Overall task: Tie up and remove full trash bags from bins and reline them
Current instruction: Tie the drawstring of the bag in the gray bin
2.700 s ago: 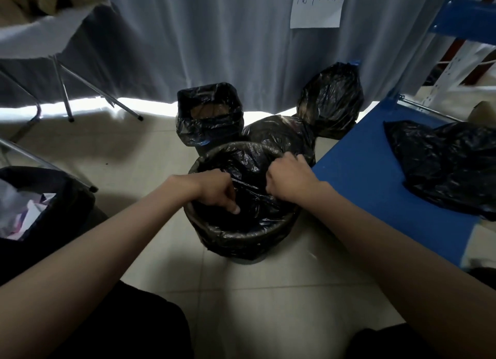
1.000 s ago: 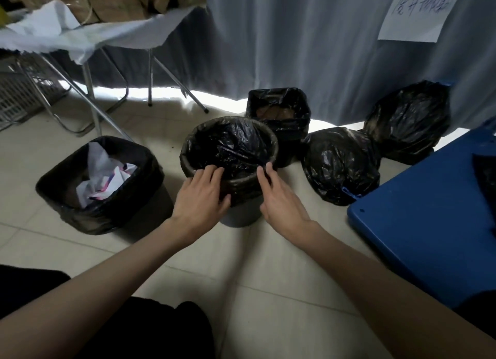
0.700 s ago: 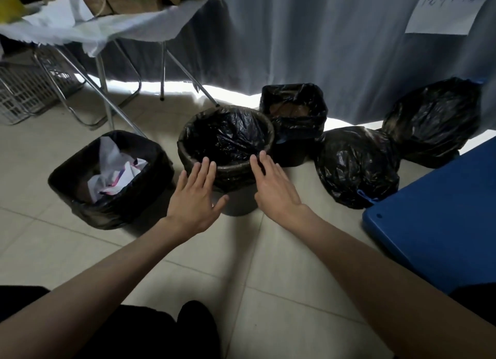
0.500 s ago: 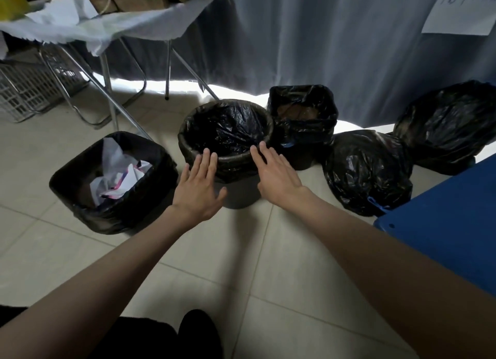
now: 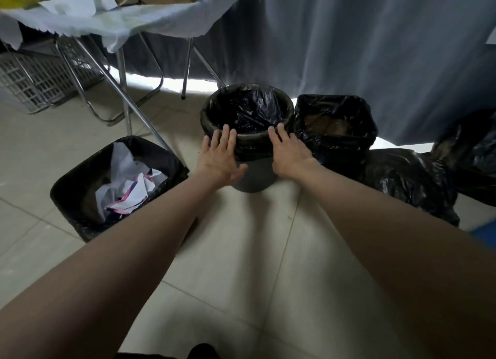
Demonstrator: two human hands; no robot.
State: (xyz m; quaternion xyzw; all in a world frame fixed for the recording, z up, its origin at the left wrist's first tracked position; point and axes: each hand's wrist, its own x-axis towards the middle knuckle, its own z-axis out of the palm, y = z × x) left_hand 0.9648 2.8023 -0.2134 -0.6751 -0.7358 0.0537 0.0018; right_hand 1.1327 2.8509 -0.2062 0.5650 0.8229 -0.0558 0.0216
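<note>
A round grey bin (image 5: 252, 176) lined with a fresh black bag (image 5: 247, 109) stands on the tiled floor ahead of me. My left hand (image 5: 220, 157) lies flat against its near left side with straight fingers. My right hand (image 5: 288, 153) presses its near right side the same way. A square bin (image 5: 334, 133) with a black liner stands just right of it. To the left, a black-lined bin (image 5: 80, 197) holds crumpled paper (image 5: 128, 184). Two tied full black bags (image 5: 410, 187) (image 5: 472, 165) sit on the floor at the right.
A folding table with metal legs (image 5: 120, 90) and a white cloth stands behind at the left, with a white mesh basket (image 5: 35, 82) under it. A grey curtain (image 5: 362, 50) hangs behind the bins. A blue platform edge (image 5: 483, 232) shows at the right.
Both hands left the liner's inside and now lie flat on the bin's outer sides. The round bin has slid away from me towards the curtain, beside the square bin.
</note>
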